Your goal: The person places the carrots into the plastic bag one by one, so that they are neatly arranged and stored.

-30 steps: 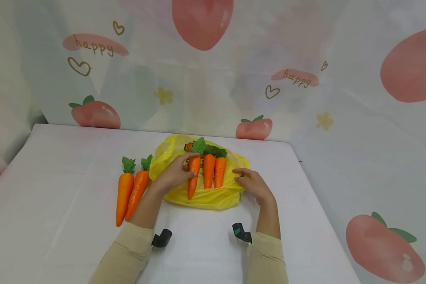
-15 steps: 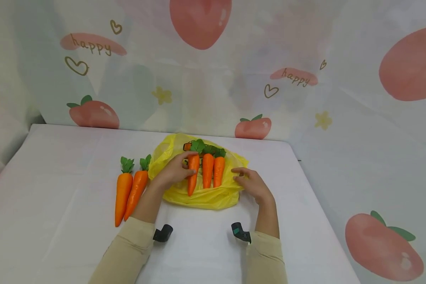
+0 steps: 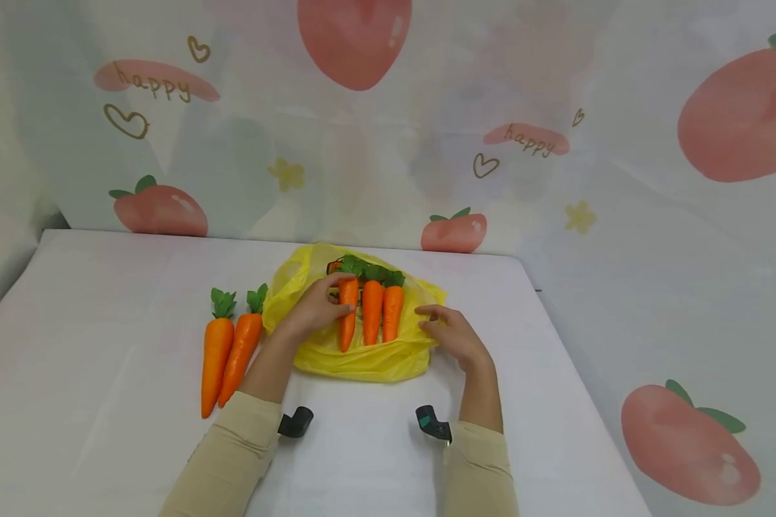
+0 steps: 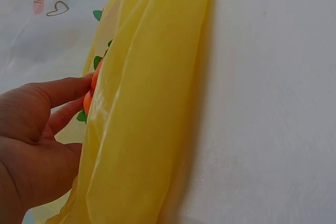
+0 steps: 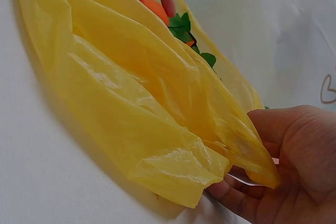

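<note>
My left hand (image 3: 313,310) pinches an orange carrot (image 3: 348,319) with thumb and fingers, just above the yellow plastic bag (image 3: 362,368). Two more carrots, the nearer to it (image 3: 371,316) and the right one (image 3: 392,316), lie side by side in the bag's opening, green tops pointing away. At the bag's right edge, my right hand (image 3: 454,336) holds the thin plastic between thumb and fingers; in the right wrist view the film (image 5: 121,108) passes between them. From the left wrist, a raised fold of the bag (image 4: 142,108) hides most of the carrots.
Left of the bag, two carrots, one outer (image 3: 216,359) and one inner (image 3: 242,355), lie on the white-covered table (image 3: 116,373) beside my left forearm. Behind the table's far edge hangs a peach-printed cloth (image 3: 362,179).
The carrot in my left hand has come down closer to the bag, level with the two beside it. My right hand stays at the bag's edge. The head view has shifted slightly.
</note>
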`<state>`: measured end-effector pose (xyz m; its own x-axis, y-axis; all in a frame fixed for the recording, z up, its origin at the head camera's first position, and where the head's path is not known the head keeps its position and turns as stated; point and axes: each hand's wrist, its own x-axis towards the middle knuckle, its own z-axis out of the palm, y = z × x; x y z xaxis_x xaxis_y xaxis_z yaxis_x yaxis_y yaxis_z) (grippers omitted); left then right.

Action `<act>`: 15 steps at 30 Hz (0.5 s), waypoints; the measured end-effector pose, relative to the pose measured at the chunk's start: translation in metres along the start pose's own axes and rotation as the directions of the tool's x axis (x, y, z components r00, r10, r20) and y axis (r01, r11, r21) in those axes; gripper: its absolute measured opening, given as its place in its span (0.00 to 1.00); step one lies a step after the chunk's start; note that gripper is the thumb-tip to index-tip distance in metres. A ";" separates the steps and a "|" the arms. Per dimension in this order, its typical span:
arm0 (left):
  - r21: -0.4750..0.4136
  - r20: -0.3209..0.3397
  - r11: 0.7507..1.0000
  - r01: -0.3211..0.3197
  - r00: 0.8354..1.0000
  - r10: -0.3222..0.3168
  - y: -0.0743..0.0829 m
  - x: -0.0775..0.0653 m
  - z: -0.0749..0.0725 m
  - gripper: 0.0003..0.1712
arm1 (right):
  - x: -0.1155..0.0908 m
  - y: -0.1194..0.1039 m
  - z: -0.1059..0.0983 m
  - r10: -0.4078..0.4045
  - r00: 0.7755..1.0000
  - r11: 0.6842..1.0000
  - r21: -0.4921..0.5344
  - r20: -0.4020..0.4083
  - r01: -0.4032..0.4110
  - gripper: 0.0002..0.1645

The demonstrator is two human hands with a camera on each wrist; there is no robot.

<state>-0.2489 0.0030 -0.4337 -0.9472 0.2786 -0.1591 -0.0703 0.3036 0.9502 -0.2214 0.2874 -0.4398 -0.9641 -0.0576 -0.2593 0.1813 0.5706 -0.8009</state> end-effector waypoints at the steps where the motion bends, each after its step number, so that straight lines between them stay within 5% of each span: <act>1: 0.000 0.000 1.000 -0.001 1.000 0.001 0.000 0.000 0.000 0.35 | 0.000 -0.001 0.001 0.000 1.000 1.000 0.000 0.000 0.000 0.23; 15: 0.034 0.019 0.999 -0.032 0.999 0.032 -0.008 0.005 0.011 0.35 | 0.002 0.000 0.003 0.008 1.000 1.000 -0.009 -0.002 -0.008 0.22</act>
<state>-0.2499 0.0124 -0.4447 -0.9427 0.3055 -0.1339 -0.0288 0.3254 0.9451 -0.2225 0.2848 -0.4419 -0.9631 -0.0517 -0.2643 0.1869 0.5783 -0.7941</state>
